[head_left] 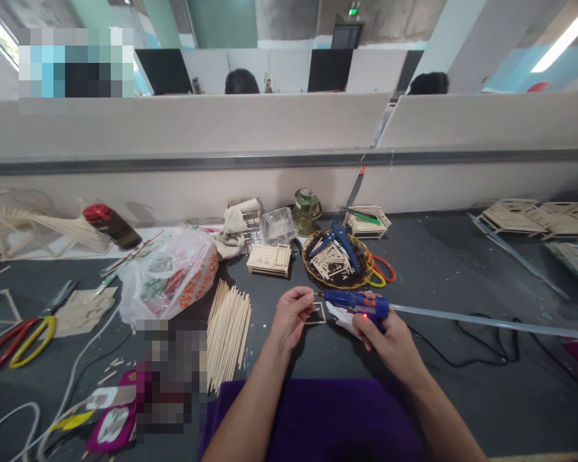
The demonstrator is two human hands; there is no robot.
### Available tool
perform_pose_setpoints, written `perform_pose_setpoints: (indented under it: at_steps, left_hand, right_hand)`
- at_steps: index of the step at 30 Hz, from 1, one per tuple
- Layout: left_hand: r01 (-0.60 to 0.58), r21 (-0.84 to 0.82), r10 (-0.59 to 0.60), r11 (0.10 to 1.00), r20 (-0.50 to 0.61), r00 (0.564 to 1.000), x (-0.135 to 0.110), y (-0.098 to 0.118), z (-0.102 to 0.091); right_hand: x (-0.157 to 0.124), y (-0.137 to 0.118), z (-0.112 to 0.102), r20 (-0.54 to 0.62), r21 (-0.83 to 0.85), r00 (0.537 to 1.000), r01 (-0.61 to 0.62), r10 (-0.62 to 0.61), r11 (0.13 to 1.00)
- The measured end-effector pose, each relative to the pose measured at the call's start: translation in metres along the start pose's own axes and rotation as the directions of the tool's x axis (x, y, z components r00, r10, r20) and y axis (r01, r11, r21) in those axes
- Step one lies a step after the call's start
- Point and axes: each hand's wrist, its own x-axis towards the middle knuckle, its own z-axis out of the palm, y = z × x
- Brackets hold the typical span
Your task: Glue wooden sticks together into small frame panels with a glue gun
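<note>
My right hand [383, 335] is closed round a blue hot glue gun [356, 301] with a red light on its body and a long clear glue stick [481, 319] trailing to the right. The gun's nozzle points left at a small square frame of thin wooden sticks [316, 313]. My left hand [291, 316] pinches that frame at its left side, just above the dark table [462, 385]. A pile of loose wooden sticks [228, 330] lies to the left of my left hand.
A wire basket [340, 260] with stick pieces and blue pliers sits behind my hands. Around it are small stick models [270, 260], a plastic bag [171, 273], red-and-yellow scissors [17, 340], a glass pot [307, 210] and a black cable [481, 350]. A partition wall [221, 128] backs the table, with two people's heads beyond it.
</note>
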Motion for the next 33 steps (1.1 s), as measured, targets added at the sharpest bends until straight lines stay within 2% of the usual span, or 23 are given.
perform_pose_setpoints:
  at_steps: [33]
  left_hand:
    - [0.001, -0.063, -0.001, 0.998, -0.004, 1.000, 0.0024, -0.0038, -0.0024]
  right_hand:
    - [-0.0005, 0.0078, 0.0009, 0.008, 0.005, 1.000, -0.006, 0.006, 1.000]
